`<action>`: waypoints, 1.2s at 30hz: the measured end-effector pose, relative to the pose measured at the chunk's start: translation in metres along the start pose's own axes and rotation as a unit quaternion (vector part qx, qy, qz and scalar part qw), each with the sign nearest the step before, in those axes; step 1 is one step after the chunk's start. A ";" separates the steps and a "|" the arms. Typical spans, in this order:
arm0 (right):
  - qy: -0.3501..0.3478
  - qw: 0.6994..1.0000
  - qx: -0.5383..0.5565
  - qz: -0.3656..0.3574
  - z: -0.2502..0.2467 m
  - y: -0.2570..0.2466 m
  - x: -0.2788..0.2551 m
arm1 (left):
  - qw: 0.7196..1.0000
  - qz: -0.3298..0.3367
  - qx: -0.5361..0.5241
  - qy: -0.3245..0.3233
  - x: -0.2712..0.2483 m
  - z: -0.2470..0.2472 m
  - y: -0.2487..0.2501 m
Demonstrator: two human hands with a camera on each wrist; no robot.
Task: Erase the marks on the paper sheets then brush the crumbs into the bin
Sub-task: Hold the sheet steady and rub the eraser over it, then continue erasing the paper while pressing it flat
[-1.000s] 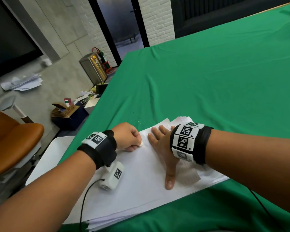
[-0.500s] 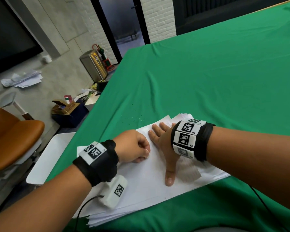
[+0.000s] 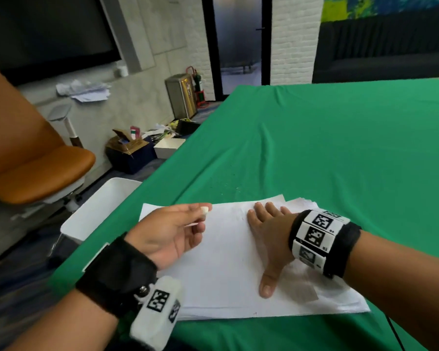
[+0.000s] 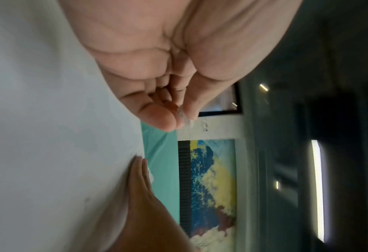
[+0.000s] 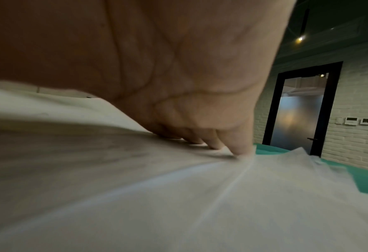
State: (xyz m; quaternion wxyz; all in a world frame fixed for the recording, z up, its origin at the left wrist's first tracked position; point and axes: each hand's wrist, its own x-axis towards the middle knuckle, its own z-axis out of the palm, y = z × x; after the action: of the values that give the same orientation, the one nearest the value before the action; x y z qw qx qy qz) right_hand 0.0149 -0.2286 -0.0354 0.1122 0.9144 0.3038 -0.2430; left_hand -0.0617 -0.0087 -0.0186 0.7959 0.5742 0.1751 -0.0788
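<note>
Paper sheets (image 3: 228,262) lay stacked on the green counter (image 3: 340,153), long axis running left-right, directly under both hands. Left hand (image 3: 170,231) hovered just above the stack's left part, palm turned up, fingertips pinching a small white eraser (image 3: 204,210). Right hand (image 3: 269,231) pressed flat, fingers straight, on the sheets. White bin (image 3: 99,209) sat off the counter's left edge, nearer the left hand.

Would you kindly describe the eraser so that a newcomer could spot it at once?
On the green-clothed table lies a stack of paper sheets. Above its left end the left hand is raised, palm up. The eraser is the small white nub pinched at its fingertips, the only loose thing held.
</note>
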 end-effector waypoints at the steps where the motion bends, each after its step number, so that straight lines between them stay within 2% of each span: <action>1: 0.011 1.000 -0.009 -0.008 -0.002 0.000 -0.002 | 0.998 -0.023 -0.056 -0.015 -0.003 -0.008 -0.006; 5: 0.064 0.997 -0.007 -0.043 -0.004 0.005 -0.002 | 0.991 -0.051 -0.126 -0.017 -0.003 -0.033 -0.033; 8: 0.107 0.990 0.071 -0.066 -0.008 0.014 -0.002 | 0.978 -0.053 -0.202 -0.027 -0.001 -0.044 -0.036; 11: 0.202 0.951 0.199 -0.125 -0.016 0.022 -0.014 | 0.972 -0.047 -0.224 -0.044 -0.001 -0.047 -0.036; 13: 0.209 0.925 0.265 -0.173 -0.016 0.016 -0.027 | 0.973 -0.046 -0.218 -0.056 -0.001 -0.046 -0.037; 15: 0.148 0.924 0.270 -0.227 -0.011 0.005 -0.037 | 0.973 -0.048 -0.218 -0.063 -0.001 -0.046 -0.037; 17: 0.000 0.903 0.328 -0.277 -0.001 -0.006 -0.039 | 0.972 -0.048 -0.219 -0.074 0.000 -0.047 -0.037; 18: -0.099 0.868 0.392 -0.287 0.005 -0.009 -0.037 | 0.972 -0.046 -0.215 -0.078 0.001 -0.047 -0.037; 20: -0.271 0.767 0.510 -0.279 0.018 -0.013 -0.031 | 0.973 -0.042 -0.209 -0.085 0.001 -0.047 -0.039; 21: -0.311 0.731 0.546 -0.267 0.024 -0.012 -0.025 | 0.974 -0.039 -0.207 -0.087 0.001 -0.047 -0.040; 22: -0.321 0.706 0.581 -0.246 0.026 -0.011 -0.019 | 0.974 -0.036 -0.205 -0.088 0.001 -0.047 -0.040; 23: -0.307 0.689 0.619 -0.217 0.025 -0.011 -0.012 | 0.974 -0.033 -0.205 -0.088 0.001 -0.047 -0.040; 24: -0.264 0.672 0.669 -0.177 0.020 -0.009 -0.005 | 0.974 -0.032 -0.204 -0.089 0.001 -0.048 -0.041; 26: -0.077 0.645 0.757 -0.078 0.002 -0.003 0.014 | 0.975 -0.033 -0.200 -0.088 0.002 -0.049 -0.041; 28: 0.152 0.660 0.736 0.007 -0.016 0.005 0.027 | 0.976 -0.039 -0.193 -0.089 0.003 -0.049 -0.041; 29: 0.231 0.671 0.703 0.035 -0.023 0.007 0.029 | 0.977 -0.041 -0.190 -0.091 0.004 -0.049 -0.041; 30: 0.266 0.673 0.689 0.036 -0.027 0.006 0.028 | 0.977 -0.043 -0.188 -0.093 0.004 -0.049 -0.041; 31: 0.260 0.674 0.691 0.012 -0.029 0.002 0.023 | 0.977 -0.045 -0.188 -0.094 0.004 -0.050 -0.041; 32: 0.217 0.680 0.700 -0.034 -0.028 -0.003 0.017 | 0.976 -0.047 -0.189 -0.095 0.004 -0.050 -0.041; 33: 0.131 0.687 0.710 -0.084 -0.025 -0.010 0.010 | 0.975 -0.050 -0.191 -0.097 0.005 -0.050 -0.040; 36: -0.256 0.676 0.660 -0.203 -0.004 -0.020 0.000 | 0.974 -0.059 -0.188 -0.114 0.006 -0.051 -0.038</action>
State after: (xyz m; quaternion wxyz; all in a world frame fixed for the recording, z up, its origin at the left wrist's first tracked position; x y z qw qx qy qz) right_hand 0.0042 -0.2117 -0.0333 -0.4996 0.5686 0.2020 -0.6215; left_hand -0.0783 0.0269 -0.0686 0.8982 0.3902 0.1288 -0.1560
